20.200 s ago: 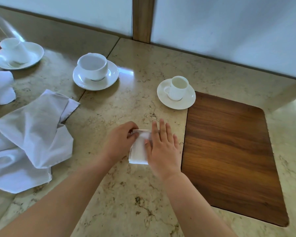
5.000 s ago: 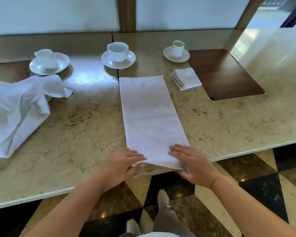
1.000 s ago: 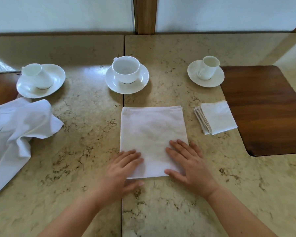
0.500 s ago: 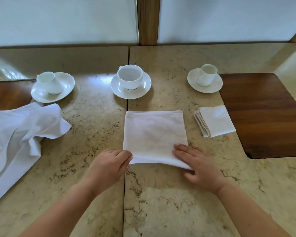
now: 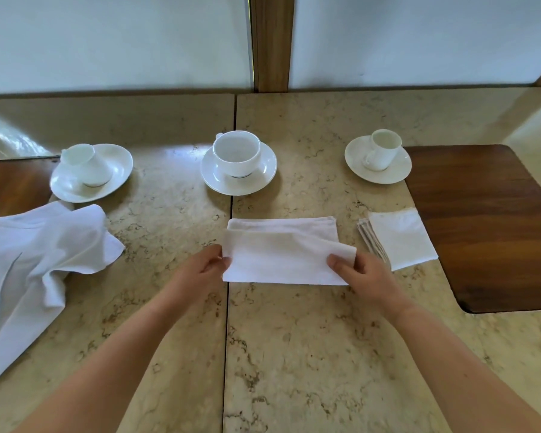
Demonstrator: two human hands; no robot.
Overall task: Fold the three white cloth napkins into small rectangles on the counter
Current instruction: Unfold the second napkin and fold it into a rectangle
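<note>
Since half a second ago, both hands have lifted the near edge of the middle napkin (image 5: 281, 248) toward twelve o'clock, halving it. Left hand (image 5: 200, 273) and right hand (image 5: 361, 271) each pinch a corner, keeping edges aligned. It lies mid-worktop (image 5: 294, 354); the folded napkin (image 5: 400, 239) sits at three o'clock, the crumpled napkin (image 5: 35, 260) at nine.

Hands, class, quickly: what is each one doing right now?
Left hand: pinches the left corner of the half-folded napkin.
Right hand: pinches that napkin's right corner.
</note>
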